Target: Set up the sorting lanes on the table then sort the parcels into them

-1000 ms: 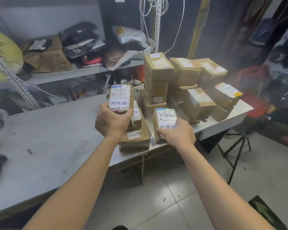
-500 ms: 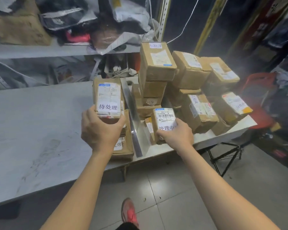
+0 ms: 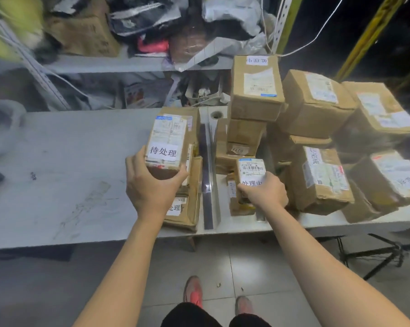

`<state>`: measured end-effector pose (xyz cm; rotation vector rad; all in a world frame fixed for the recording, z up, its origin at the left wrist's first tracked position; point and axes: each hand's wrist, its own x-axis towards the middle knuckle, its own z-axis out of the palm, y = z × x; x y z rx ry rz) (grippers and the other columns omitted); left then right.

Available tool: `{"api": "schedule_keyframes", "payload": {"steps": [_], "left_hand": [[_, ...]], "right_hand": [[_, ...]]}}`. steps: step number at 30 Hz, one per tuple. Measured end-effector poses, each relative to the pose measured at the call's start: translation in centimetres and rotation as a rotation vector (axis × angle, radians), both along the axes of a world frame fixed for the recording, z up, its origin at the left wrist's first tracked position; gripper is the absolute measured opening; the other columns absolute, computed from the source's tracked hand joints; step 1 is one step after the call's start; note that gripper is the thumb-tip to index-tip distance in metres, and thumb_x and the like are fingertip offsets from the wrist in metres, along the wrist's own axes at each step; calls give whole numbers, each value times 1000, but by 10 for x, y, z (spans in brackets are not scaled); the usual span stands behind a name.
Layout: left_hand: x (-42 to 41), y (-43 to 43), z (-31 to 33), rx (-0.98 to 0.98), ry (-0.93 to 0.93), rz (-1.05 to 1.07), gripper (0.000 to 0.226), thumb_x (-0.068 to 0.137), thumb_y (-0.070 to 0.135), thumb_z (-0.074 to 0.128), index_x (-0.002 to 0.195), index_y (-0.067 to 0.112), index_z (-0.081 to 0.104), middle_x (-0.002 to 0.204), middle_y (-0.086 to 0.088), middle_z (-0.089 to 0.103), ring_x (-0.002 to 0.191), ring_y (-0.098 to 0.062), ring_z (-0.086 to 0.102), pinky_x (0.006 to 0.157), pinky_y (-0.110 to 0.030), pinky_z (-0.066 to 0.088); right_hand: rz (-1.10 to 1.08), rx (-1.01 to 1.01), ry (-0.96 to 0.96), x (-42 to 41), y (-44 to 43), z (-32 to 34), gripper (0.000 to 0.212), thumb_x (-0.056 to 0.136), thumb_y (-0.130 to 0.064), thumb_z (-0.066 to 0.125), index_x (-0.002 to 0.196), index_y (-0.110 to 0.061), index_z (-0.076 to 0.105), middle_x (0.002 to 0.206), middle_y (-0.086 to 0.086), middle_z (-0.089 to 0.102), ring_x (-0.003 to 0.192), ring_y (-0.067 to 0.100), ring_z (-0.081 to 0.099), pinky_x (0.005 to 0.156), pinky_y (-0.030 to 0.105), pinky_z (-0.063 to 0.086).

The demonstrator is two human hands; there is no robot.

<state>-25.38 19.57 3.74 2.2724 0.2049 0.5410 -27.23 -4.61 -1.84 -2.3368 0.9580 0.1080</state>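
Nearest, two shoes stand on the tiled floor at the near edge of the counter. A second ago no feet showed, so the person has stepped in over the work.

The left grip has fingers and thumb curled round the near end of the 待处理 parcel. It has brought that parcel in to just above the left-lane stack, left of the divider strip.

The right grip wraps the near end of the smaller 处理中 parcel. This one is still right of the strip and now sits closer to the middle stack. I cannot tell whether it rests on the counter.

Both parcels look ready to be let go into their lanes, so I judge the lanes laid out and the sorting well under way.

Each held parcel has its long axis running near to far, label face up, with the text upright to the person and the far end pointing at the shelf.

Farther right lies a heap of parcels. The shelf behind it carries bags.
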Motion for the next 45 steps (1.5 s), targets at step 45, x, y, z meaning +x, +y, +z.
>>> {"api": "schedule_keyframes", "payload": {"steps": [45], "left_hand": [[-44, -44, 65, 658, 93, 69, 74, 83, 55, 62, 141, 15, 39, 138, -3, 48, 124, -22, 45, 97, -39, 41]], "right_hand": [[527, -163, -181, -6, -43, 30, 50, 91, -39, 68, 131, -16, 50, 130, 7, 60, 124, 28, 48, 90, 42, 50]]}}
